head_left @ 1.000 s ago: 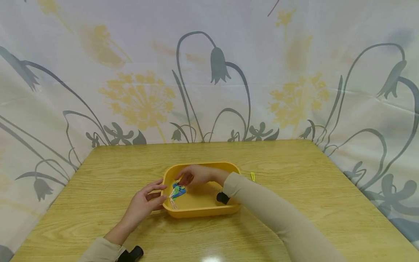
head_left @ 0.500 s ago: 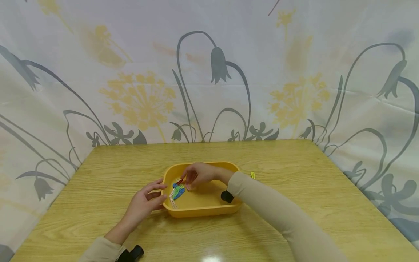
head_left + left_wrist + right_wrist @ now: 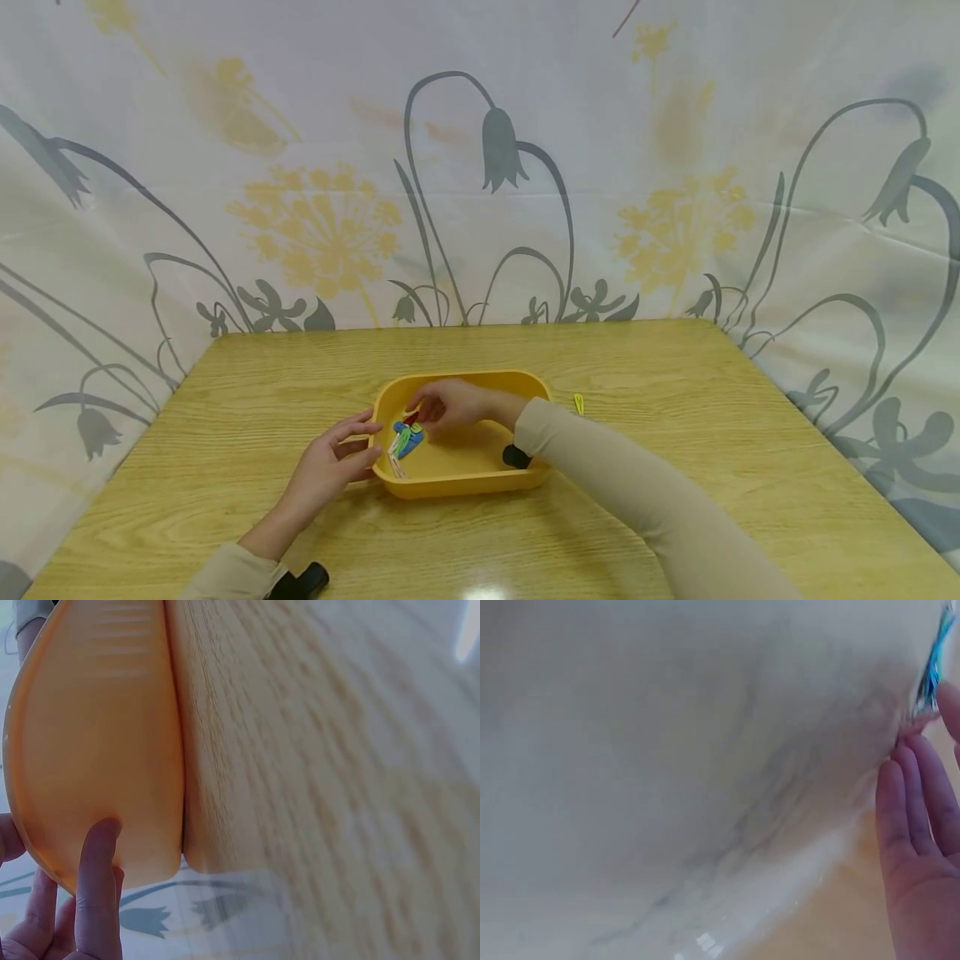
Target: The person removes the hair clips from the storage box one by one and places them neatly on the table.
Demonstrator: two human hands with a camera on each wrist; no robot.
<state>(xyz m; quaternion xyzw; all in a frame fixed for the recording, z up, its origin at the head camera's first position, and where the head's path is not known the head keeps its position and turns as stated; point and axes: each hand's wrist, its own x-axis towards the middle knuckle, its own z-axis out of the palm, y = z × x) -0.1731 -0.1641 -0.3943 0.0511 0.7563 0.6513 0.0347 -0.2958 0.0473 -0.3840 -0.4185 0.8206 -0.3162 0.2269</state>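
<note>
Table [image 3: 247, 392] meets flowered backdrop [image 3: 360, 108]; yellow loop [image 3: 579, 404] lies by the right sleeve [image 3: 637, 492], which crosses the yellow tray [image 3: 465, 485]. Left hand [image 3: 336, 455] grips the tray's end; right hand [image 3: 456, 404] is at coloured pieces [image 3: 408, 440] inside, pinch unclear.

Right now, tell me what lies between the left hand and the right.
Between the left hand and the right hand, the head view shows the left end of the tray, with coloured pieces in it.

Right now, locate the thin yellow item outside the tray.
In the head view, the thin yellow item lies on the table, just right of the tray, beyond the right sleeve.
</note>
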